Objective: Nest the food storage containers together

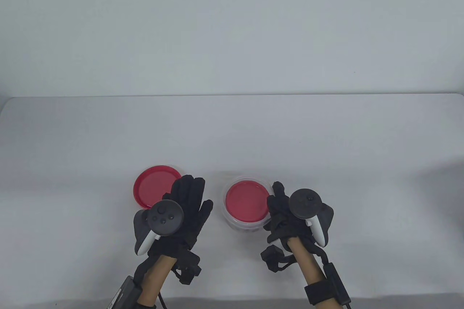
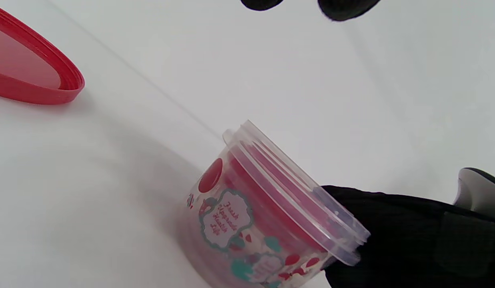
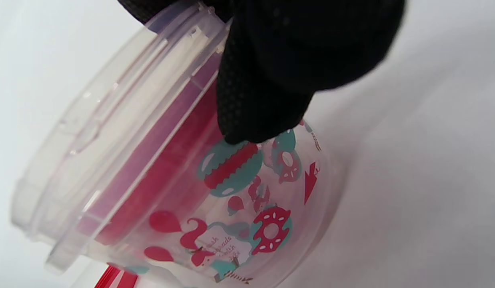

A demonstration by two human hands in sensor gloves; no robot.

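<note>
Table view: clear printed container (image 1: 247, 203) sitting at about 5 o'clock on the table (image 1: 232, 135), red-lidded smaller tub apparently already dropped inside, hard to be sure through the plastic. Right hand (image 1: 286, 214) gripping its rim and wall at 3 o'clock. Left hand (image 1: 181, 207) flat, fingers spread, holding nothing. Loose red lid (image 1: 154, 186) lying at 9 o'clock of the container, still to go on, probably

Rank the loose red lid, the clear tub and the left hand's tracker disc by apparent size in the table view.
1. Clear tub, widest.
2. Loose red lid, partly hidden by the left hand, so only slightly behind at most.
3. Tracker disc, smallest, though it sits nearer the camera.
</note>
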